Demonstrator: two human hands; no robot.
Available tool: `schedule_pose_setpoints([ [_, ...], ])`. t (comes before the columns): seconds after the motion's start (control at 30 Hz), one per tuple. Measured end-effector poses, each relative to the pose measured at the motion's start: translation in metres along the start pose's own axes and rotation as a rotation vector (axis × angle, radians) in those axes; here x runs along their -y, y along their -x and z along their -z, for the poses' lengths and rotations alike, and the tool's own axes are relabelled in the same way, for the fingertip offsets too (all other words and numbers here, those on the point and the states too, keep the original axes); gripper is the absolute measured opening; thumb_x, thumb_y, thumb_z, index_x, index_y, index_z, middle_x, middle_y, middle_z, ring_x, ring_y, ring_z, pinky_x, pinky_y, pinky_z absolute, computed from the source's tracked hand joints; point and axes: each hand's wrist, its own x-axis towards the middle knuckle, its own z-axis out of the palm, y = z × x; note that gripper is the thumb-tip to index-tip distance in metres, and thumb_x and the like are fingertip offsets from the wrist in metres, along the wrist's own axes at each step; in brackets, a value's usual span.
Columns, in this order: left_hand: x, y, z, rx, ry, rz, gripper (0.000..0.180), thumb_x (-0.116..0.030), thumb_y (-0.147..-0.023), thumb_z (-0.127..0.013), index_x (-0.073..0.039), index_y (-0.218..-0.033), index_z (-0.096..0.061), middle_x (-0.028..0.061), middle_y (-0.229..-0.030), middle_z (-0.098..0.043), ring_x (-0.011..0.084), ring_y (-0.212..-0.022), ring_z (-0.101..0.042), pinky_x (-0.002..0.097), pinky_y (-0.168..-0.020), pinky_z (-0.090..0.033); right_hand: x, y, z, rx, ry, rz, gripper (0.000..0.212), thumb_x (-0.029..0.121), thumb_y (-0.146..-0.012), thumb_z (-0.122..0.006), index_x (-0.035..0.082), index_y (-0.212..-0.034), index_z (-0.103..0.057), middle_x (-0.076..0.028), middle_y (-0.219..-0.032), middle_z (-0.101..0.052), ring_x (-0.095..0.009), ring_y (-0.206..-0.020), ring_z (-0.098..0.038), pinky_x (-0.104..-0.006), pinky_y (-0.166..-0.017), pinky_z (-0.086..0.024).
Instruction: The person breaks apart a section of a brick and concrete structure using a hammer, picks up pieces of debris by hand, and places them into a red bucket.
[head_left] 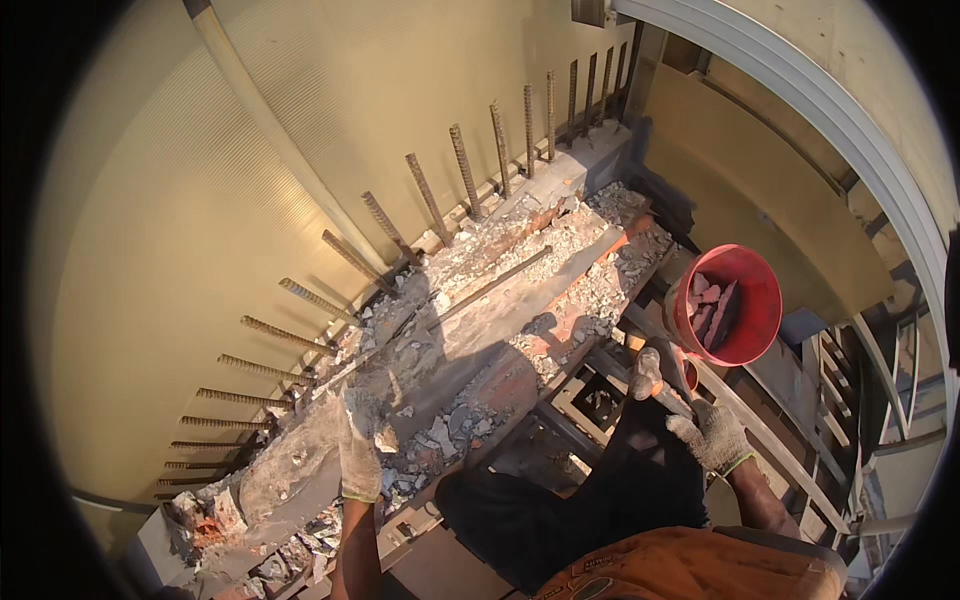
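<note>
My left hand (359, 455), in a dusty knitted glove, reaches onto the broken concrete beam (480, 335). Its fingers are stretched forward along the surface, their tips blending with the dust. A pale chunk of rubble (386, 438) sits right beside it. My right hand (717, 438), gloved the same way, is closed round the handle of a dusty hammer (648, 374), held low over my dark trousers. The hammer's head points forward and left, just short of a red bucket (738, 305) with several broken pieces (708, 305) inside.
Several ribbed rebar stubs (462, 170) stick up along the beam's far side, before a yellowish corrugated panel (200, 200). A loose metal rod (495, 288) lies on the rubble. Metal framing with gaps (595, 400) runs below the beam's near edge. Slatted ladder-like framing (835, 375) stands right.
</note>
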Motion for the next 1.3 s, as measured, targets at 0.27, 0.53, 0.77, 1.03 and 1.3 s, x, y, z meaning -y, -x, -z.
schedule_pose_setpoints([
  [0.27,0.015,-0.079,-0.483,0.837,-0.024,0.206,0.047,-0.045,-0.108,-0.07,-0.009,-0.136,-0.062,-0.0014,-0.107,-0.067,0.0151,-0.086,-0.068,0.0345,-0.071,-0.056,-0.074,0.002,-0.007,0.168,0.09,-0.053,0.081,0.082,-0.096,-0.056,0.003,-0.108,-0.07,-0.024,-0.088,-0.073,-0.047,-0.089,-0.073,-0.0581,-0.082,-0.055],
  [0.53,-0.029,-0.049,-0.41,0.418,-0.265,-0.279,0.108,-0.048,-0.092,-0.08,-0.011,-0.174,-0.02,0.0244,-0.177,-0.023,0.0422,-0.168,-0.014,0.0563,-0.134,-0.024,0.009,-0.022,-0.003,0.366,0.119,-0.085,0.049,0.034,-0.111,-0.059,0.014,-0.156,-0.061,-0.027,-0.159,-0.055,-0.045,-0.11,-0.073,-0.0516,-0.09,-0.062],
  [0.77,0.009,0.074,0.015,-0.962,-0.621,-0.353,0.075,-0.034,-0.095,-0.081,-0.005,-0.156,-0.048,0.0251,-0.156,-0.047,0.0439,-0.148,-0.044,0.0528,-0.124,-0.039,0.022,-0.061,-0.04,0.31,0.161,0.752,0.045,0.038,-0.108,-0.064,0.011,-0.143,-0.067,-0.027,-0.135,-0.069,-0.049,-0.102,-0.072,-0.0559,-0.086,-0.059],
  [1.03,0.004,0.149,0.281,-1.028,-1.467,0.19,0.107,-0.074,-0.088,-0.073,-0.011,-0.168,-0.04,0.0168,-0.174,-0.036,0.0379,-0.167,-0.019,0.0597,-0.136,-0.012,0.287,-0.044,-0.114,0.338,0.032,1.183,0.055,0.045,-0.104,-0.068,-0.002,-0.132,-0.065,-0.028,-0.101,-0.075,-0.044,-0.093,-0.076,-0.0497,-0.079,-0.059],
  [1.3,-0.049,0.114,0.366,-0.357,-1.899,0.059,0.07,-0.065,-0.097,-0.054,-0.011,-0.138,-0.068,0.0151,-0.139,-0.068,0.0286,-0.142,-0.056,0.0548,-0.127,-0.027,0.35,0.033,-0.149,0.513,0.168,1.27,0.058,0.058,-0.096,-0.075,0.004,-0.117,-0.069,-0.021,-0.092,-0.077,-0.044,-0.091,-0.077,-0.0543,-0.083,-0.06],
])
